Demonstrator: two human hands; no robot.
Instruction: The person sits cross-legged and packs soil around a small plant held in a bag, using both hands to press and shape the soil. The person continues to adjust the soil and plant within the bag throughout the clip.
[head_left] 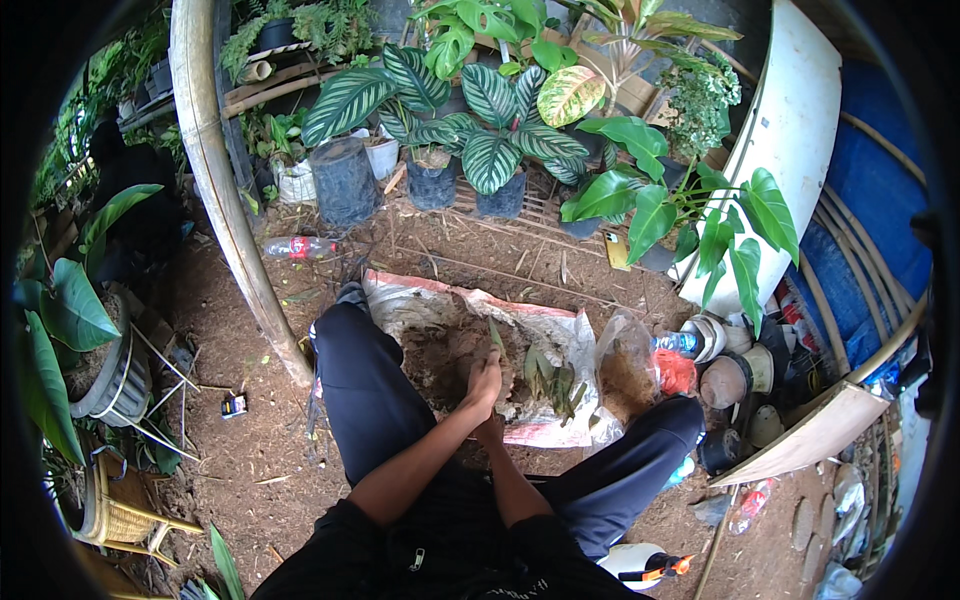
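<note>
In front of me a white sack with red edges (pixel 580 345) lies spread on the ground, with dark loose soil (pixel 435 355) heaped on it. My left hand (pixel 485 383) is closed over the soil, and a narrow green leaf cutting (pixel 497 336) sticks up at its fingertips. Close below and partly behind it is my right hand (pixel 490 430); its fingers are hidden, so its grip does not show. To the right of my hands several green leaf cuttings (pixel 552 385) lie on the sack.
A clear plastic bag of brown material (pixel 626 365) stands beside the sack. Potted plants (pixel 430 180) line the back. Pots and bottles (pixel 722 382) crowd the right. A wooden pole (pixel 225 190) rises at left. A spray bottle (pixel 640 565) is near my right leg.
</note>
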